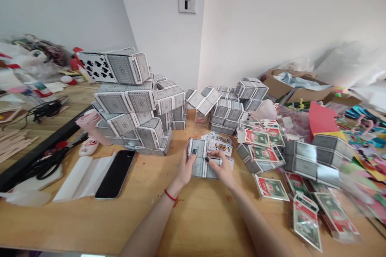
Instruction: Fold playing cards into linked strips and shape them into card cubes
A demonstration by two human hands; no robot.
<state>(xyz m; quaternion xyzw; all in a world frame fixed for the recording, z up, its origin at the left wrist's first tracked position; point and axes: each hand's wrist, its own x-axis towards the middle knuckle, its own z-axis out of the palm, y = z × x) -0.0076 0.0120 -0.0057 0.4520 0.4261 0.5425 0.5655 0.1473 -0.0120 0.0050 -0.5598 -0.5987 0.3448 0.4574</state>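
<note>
Both my hands rest on a folded piece made of grey-backed playing cards point(201, 160) lying on the wooden table point(193, 217). My left hand point(186, 167) grips its left side, fingers curled over the edge. My right hand point(221, 167) presses on its right side with fingers bent. Loose face-up cards point(221, 144) lie just behind it. A tall pile of box-shaped card blocks point(132, 104) stands to the left, a smaller pile point(229, 106) behind.
A black phone point(115, 173) and white folded paper point(81, 176) lie at the left, with black scissors point(50, 160). Red-and-green card packs point(271, 186) are scattered right, beside coloured paper point(322, 118) and a cardboard box point(297, 86).
</note>
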